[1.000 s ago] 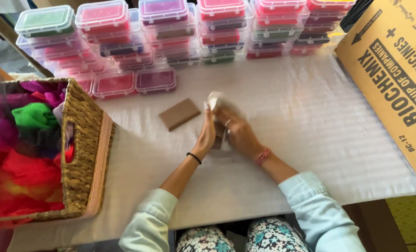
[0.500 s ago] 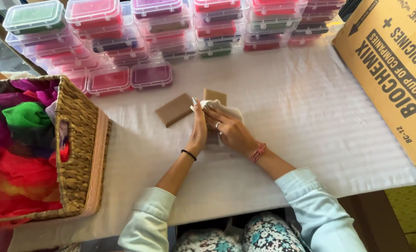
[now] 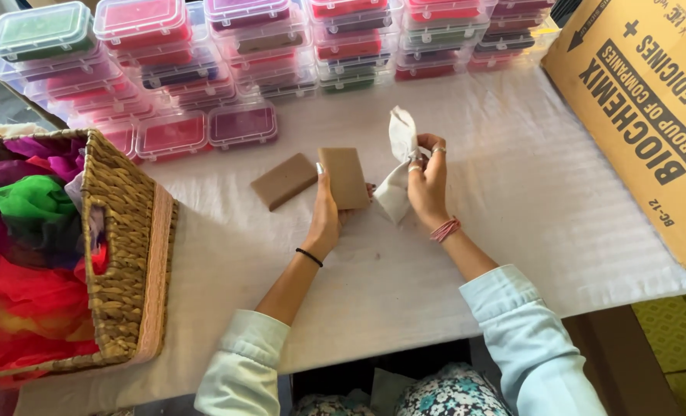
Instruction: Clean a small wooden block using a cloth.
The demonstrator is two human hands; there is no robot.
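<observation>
Wide white table (image 3: 512,192), carrying a cardboard box (image 3: 651,115) far right, a wicker basket (image 3: 120,254) of bright cloth far left, stacked plastic boxes (image 3: 243,46) along the back. Mid-table, left hand (image 3: 329,219), fingers closed around a brown bar (image 3: 344,177); a second bar (image 3: 283,181) lying just beside. Right hand (image 3: 428,181) pinching a white wrapper (image 3: 398,166), held up beside the bar. Seemingly mid-wrapping; bar and wrapper need bringing together.

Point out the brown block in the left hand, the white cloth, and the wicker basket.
brown block (image 3: 344,177): head view, middle of its top face.
white cloth (image 3: 399,166): head view, its upper fold.
wicker basket (image 3: 123,254): head view, its right wall.
</observation>
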